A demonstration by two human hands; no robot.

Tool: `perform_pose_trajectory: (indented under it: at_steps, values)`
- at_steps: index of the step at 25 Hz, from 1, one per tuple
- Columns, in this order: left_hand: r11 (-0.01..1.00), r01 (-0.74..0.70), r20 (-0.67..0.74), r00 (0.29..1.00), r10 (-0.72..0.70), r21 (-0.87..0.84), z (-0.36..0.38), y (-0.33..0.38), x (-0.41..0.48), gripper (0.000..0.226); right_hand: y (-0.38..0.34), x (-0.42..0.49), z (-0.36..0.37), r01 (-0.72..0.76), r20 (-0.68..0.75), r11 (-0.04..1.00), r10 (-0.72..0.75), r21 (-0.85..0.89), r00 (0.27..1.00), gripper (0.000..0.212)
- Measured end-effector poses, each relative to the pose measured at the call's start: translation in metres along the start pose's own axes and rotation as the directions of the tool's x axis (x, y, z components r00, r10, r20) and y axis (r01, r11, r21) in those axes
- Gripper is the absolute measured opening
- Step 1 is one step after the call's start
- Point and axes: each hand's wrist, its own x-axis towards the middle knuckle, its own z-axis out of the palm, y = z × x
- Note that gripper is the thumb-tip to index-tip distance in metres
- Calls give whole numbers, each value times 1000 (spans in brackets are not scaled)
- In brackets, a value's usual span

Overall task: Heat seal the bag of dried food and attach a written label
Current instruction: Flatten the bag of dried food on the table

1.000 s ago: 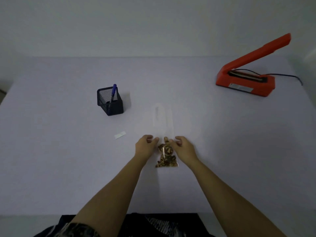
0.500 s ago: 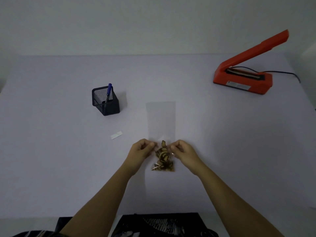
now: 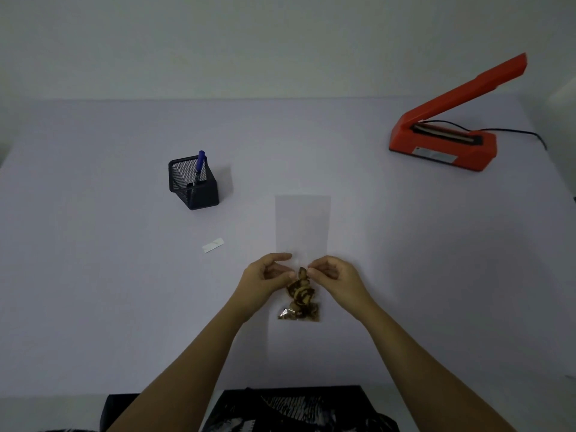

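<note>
A long clear plastic bag [image 3: 303,226] lies flat on the white table [image 3: 93,291], its empty upper part stretched away from me. Brown dried food [image 3: 300,297] is bunched in its near end. My left hand [image 3: 265,282] and my right hand [image 3: 336,280] pinch the bag from either side just above the food. A small white label [image 3: 213,245] lies on the table left of the bag. A blue pen [image 3: 198,168] stands in a black mesh holder [image 3: 193,183]. The orange heat sealer [image 3: 445,138] sits at the far right with its arm raised.
The sealer's black cable [image 3: 514,132] trails off to the right behind it. The wall rises at the table's far edge. Dark patterned clothing [image 3: 296,410] shows at the near edge below my arms.
The bag's empty upper part went from rumpled to flat and straight. My fingers have drawn in to pinch the bag above the food, which is now bunched more tightly.
</note>
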Motion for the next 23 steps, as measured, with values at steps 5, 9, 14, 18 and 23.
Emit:
perform_pose_trajectory:
  at_steps: [5, 9, 14, 18, 23]
  values:
    - [988, -36, 1, 999, 36, 149, -4, -2, 4, 7, -3, 1, -1, -7, 46, 1000, 9, -28, 999, 26]
    - [996, 26, 34, 999, -29, 80, 0, -3, 1, 4, -3, 1, 1, -10, 57, 998, 13, -57, 998, 16]
    - [999, 27, 79, 996, -29, 28, 3, 8, 4, 18, -6, 2, 5, -25, 35, 1000, 25, 12, 999, 10]
    - [983, -58, 44, 998, 51, 173, -1, 5, 9, 14, -6, 1, 3, -15, 32, 1000, 15, 17, 999, 15]
    - [988, -40, 32, 999, 36, 148, 1, -4, 9, 12, 1, 5, 3, -76, 22, 996, 77, -42, 997, 11]
